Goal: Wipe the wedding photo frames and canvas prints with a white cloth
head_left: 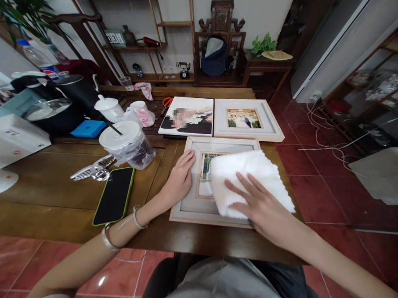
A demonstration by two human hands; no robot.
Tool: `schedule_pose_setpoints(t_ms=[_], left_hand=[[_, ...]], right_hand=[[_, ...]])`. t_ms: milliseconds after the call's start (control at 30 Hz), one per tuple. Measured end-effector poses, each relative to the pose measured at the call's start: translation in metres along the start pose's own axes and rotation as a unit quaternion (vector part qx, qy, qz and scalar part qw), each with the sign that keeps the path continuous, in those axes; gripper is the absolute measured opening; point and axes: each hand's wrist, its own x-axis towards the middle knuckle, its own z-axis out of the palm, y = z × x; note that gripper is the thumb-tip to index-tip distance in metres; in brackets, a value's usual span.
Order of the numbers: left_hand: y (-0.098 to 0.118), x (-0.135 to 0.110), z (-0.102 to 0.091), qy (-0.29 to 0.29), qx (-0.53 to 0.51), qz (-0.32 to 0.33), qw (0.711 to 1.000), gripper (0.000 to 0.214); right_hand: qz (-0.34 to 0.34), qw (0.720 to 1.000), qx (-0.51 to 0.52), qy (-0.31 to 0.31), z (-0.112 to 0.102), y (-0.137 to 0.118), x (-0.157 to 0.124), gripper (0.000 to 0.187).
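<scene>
- A tiled red floor [294, 157] surrounds a brown wooden tabletop [60, 215]; well beyond both grips, a carved chair [222, 18] bearing a dark blue bag [213, 64] stands by the wall.
- Left grip [179, 178]: laid on the left border of a pale frame [191, 208], fingers close together and slightly bent; whether it pinches the edge, I cannot tell. Two bangles [139, 217] circle the forearm behind it.
- Right grip [256, 203]: loose, fingers spread and pressed down on a white cloth [254, 164], not clenched around it.
- The frame lies flat near the tabletop's front edge, between and under the two grips. The cloth, under the right grip, covers much of its right side and part of the photo [205, 169] inside.
- Straight beyond the grips, a photo panel [169, 106] and a second frame [272, 121] lie side by side, the panel farther left.
- Left of the left grip: a phone [112, 200] with a green rim, screen dark, and just past it a lidded cup [115, 138] with a black straw, partly wrapped in clear plastic.
- Farther left and beyond that grip: a blue box [87, 129], a dark pot [57, 118] with a glass lid, and a white carton [14, 141].
</scene>
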Motion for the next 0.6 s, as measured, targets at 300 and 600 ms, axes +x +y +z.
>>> schedule_pose_setpoints(t_ms=[300, 600], left_hand=[[-0.003, 0.004, 0.002, 0.005, 0.005, 0.006, 1.0, 0.048], [-0.001, 0.007, 0.002, -0.002, 0.021, -0.003, 1.0, 0.045]], right_hand=[[0.013, 0.998, 0.031, 0.044, 0.002, -0.019, -0.025, 0.057], [0.01, 0.996, 0.013, 0.091, -0.001, -0.014, 0.02, 0.048]])
